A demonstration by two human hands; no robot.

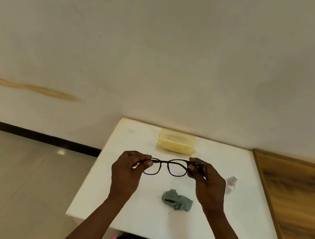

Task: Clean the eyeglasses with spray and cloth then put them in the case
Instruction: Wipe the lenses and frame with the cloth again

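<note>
Dark-framed eyeglasses (169, 167) are held above the white table (137, 215), lenses facing away. My left hand (126, 171) pinches the frame's left end. The right end, by the hinge, sits in the fingers of my right hand (209, 186). A crumpled grey-green cloth (177, 201) lies on the table just below the glasses, between my wrists. A small clear spray bottle (231, 184) stands to the right, partly hidden behind my right hand. At the table's far edge rests a yellow translucent case (176, 141), closed as far as I can tell.
A wooden board (300, 202) covers the surface to the right of the white table. The wall rises directly behind the case. Tiled floor (11, 178) lies to the left, past the table's left edge.
</note>
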